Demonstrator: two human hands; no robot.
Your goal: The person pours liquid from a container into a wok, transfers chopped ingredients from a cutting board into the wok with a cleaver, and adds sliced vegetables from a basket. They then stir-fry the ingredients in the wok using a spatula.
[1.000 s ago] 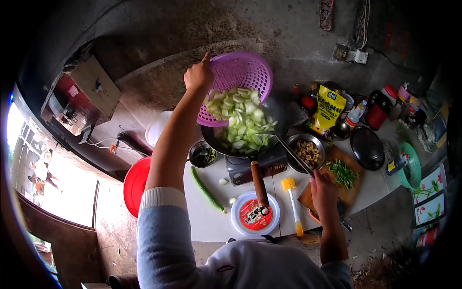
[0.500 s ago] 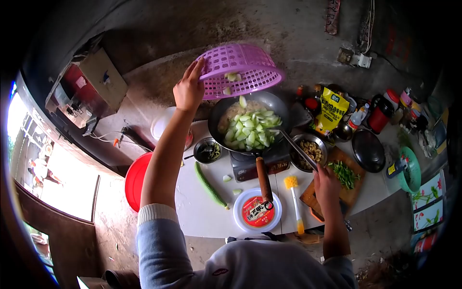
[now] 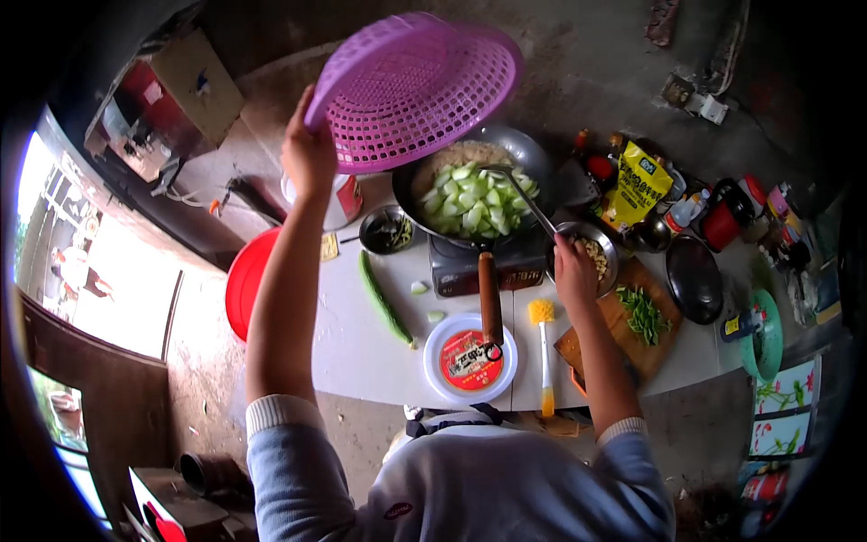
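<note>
Holding the purple colander [image 3: 424,90] tilted at far left, the left hand [image 3: 309,155] curls its fingers around the rim. The wok [image 3: 526,155] already contains the green slices [image 3: 471,204], apparently little mixed. The right hand [image 3: 575,268] wraps its fingers around the spatula [image 3: 531,204]. Two pieces [image 3: 419,287] lie outside.

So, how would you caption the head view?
Left hand holds purple basket, right hand holds utensil in wok of chopped vegetables.
</note>
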